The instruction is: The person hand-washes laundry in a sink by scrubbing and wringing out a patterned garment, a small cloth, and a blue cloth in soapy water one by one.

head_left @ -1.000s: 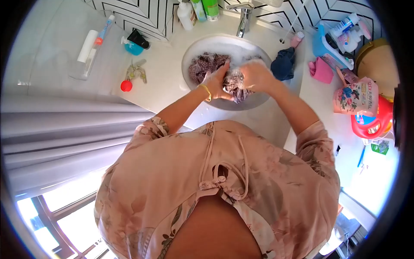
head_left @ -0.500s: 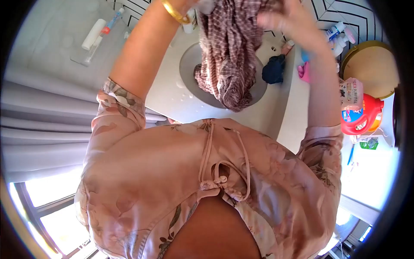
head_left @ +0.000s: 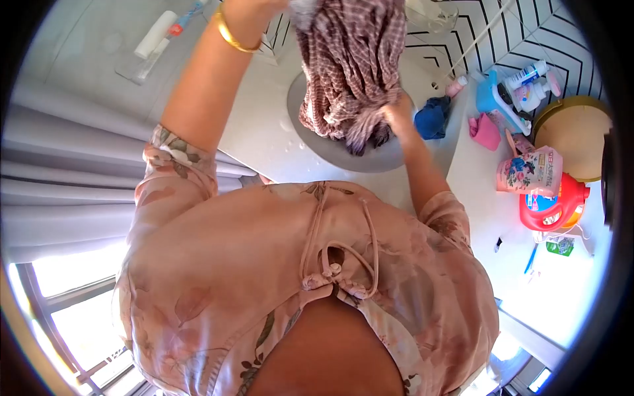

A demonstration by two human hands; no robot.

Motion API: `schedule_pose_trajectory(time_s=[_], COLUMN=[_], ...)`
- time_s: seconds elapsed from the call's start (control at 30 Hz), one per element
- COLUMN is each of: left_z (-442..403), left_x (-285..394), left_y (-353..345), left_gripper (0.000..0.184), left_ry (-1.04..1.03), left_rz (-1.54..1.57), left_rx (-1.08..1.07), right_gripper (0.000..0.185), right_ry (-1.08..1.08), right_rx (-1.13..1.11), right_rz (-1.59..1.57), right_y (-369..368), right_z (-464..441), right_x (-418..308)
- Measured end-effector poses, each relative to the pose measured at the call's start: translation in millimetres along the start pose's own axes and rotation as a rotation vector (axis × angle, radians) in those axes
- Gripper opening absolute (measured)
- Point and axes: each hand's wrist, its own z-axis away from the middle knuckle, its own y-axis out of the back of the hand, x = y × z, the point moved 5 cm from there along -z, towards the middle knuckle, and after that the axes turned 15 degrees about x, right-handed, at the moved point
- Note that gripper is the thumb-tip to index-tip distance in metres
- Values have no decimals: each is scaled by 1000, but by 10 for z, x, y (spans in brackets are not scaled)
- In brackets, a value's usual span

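Perhaps the checked cloth (head_left: 350, 59) could drip beyond the sink (head_left: 370, 162) if swung; the right hand (head_left: 397, 116) clamps its lower folds, the left hand's (head_left: 259, 8) cropped grip unclear.

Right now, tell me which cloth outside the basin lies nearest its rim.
The dark blue cloth, bunched just right of the basin; the pink cloth lies farther right, beside the light-blue basket.

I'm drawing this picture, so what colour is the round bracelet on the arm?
Gold bracelet, clearest in the head view.
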Motion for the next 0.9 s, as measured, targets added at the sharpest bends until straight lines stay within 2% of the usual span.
schedule_pose_trajectory(time_s=[0.03,0.07,0.1,0.13,0.17,0.2,0.23,0.27,0.33,0.37,0.4,0.47,0.5,0.53,0.63,0.73,0.77,0.83,0.9], left_z=[2,29,168,291,447,512,569,674,978,1068,1171,1411,1459,1482,1455,1413,1406,1355,1235], left_x=[-107,-203,-220,-508,-937,-943,-1080,-1214,-1535,-1467,-1357,-1394,-1328,-1215,-820,-749,-729,-871,-947], left_y=[157,258,264,364,502,462,413,368,226,56,-148,-601,-793,-960,-1381,-1425,-1413,-1230,-936], left_gripper=[37,41,44,43,43,43,40,53,80,91,102,116,116,117,101,74,51,46,41], left_ry=[56,118,268,317,366,414,415,533,772,806,831,536,500,465,412,442,224,234,303], left_rz=[86,173,512,577,645,715,-67,-92,-140,-255,-372,-394,-208,-26,12,104,-95,-166,-141], left_rx=[-36,-71,-96,-112,-129,-146,-29,-25,-36,-204,-374,-512,-405,-294,-263,-283,-272,-244,-174], right_gripper=[40,39,38,37,36,35,34,34,36,44,53,34,25,24,22,22,23,25,29], right_ry=[101,83,76,-51,-54,-57,-73,-87,17,75,134,266,328,332,351,146,160,185,205], right_rx=[62,104,142,168,237,307,364,423,367,300,234,146,99,89,25,223,199,159,237], right_rz=[-87,-271,-456,-736,-679,-620,-586,-552,-468,-407,-346,-399,-430,-428,-449,-415,-415,-416,-290], right_y=[218,368,516,631,788,901,985,1025,1108,1151,1196,917,770,715,627,700,725,843,976], right_z=[-80,-136,-184,-242,-333,-373,-359,-310,-347,-431,-500,-300,-212,-208,-197,-142,-129,-107,-96], right_x=[-83,-252,-437,-607,-704,-899,-1122,-1448,-1867,-1988,-2110,-2724,-2923,-2932,-2945,-2808,-2789,-2708,-2641])
